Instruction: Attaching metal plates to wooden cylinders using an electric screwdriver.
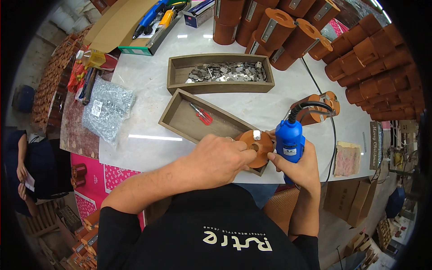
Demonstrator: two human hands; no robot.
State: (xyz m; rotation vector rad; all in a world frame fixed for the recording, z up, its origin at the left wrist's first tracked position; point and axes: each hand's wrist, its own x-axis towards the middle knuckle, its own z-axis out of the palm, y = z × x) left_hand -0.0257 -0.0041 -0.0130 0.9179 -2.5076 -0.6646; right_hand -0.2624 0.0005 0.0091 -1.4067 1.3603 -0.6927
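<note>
My right hand [300, 164] is wrapped round a blue electric screwdriver [289, 140], which has a black cable looping from its top. Its fingers lie close to the right side of a reddish-brown round wooden piece [262, 159] with a hole in its face and a small shiny metal plate [257, 135] at its far edge. My left hand [221, 155] has its fingers curled together against the left side of that piece; whatever is between the fingertips is hidden. Under the piece lies a long wooden tray [180, 118], holding a red-handled screwdriver [204, 117].
A second wooden tray [177, 74] holds many small metal plates. Brown cylinders [274, 29] with metal strips are stacked at the back and right. A bubble-wrapped bundle [108, 108] and an open box of tools [150, 24] sit left. A person's hand [21, 172] shows far left.
</note>
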